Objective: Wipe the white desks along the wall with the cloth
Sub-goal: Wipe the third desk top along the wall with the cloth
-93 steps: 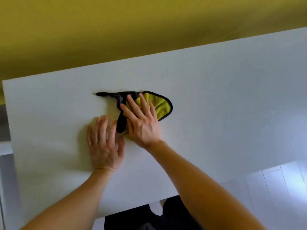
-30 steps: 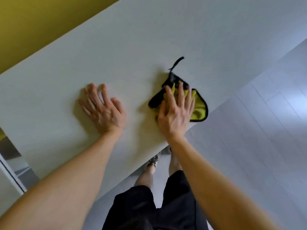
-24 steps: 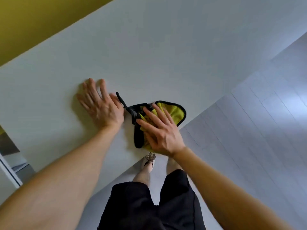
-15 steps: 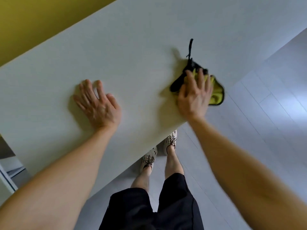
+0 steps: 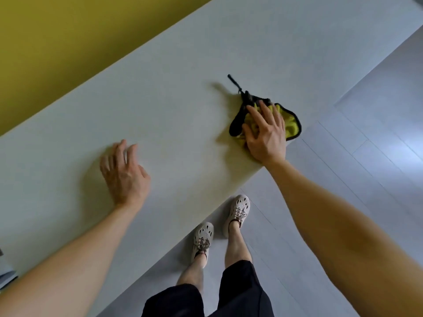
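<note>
Wiping stroke went rightward: cloth [image 5: 291,124], beside left hand [image 5: 124,175] moment ago, now at front edge of worktop [image 5: 183,99] under right hand [image 5: 265,136], fingers spread flat, pressing it. Other hand flat, relaxed, resting on worktop. Right part probably still unwiped.

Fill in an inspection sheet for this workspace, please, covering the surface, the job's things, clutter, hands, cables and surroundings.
Surface: white desk, smooth, set against the wall; no stains visible.
Job's things: yellow-green cloth with black trim lies at the desk's near edge, with a black strap trailing towards the wall.
Clutter: nothing seen.
Hands: right hand presses on the cloth, fingers spread; left hand rests on the desk apart from the cloth, holding nothing.
Cables: nothing seen.
Surroundings: yellow wall behind the desk; pale plank floor; the person's pale shoes by the desk edge.
</note>
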